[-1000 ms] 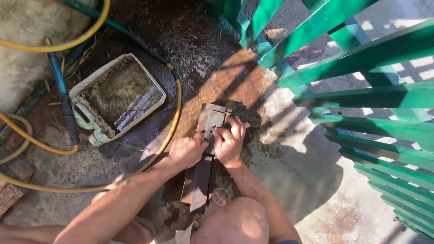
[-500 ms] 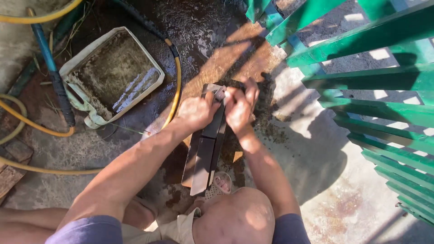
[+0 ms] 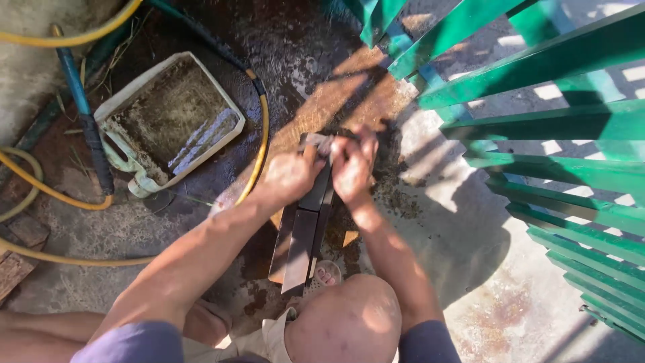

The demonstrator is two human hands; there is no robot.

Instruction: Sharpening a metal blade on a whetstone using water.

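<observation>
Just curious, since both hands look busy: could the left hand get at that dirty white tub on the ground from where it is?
Probably yes. The tub lies open on the left hand side, with only a yellow hose on the ground between.

One view only, worn on the person's head, looking almost straight down at wet concrete ground (image 3: 470,269). It sits close: a bent knee (image 3: 349,323) fills the near edge, with both forearms reaching away toward the middle. A green gate (image 3: 557,134) slants across the far right, and a dirty white tray (image 3: 168,121) and yellow hose (image 3: 262,134) lie at far left.
</observation>
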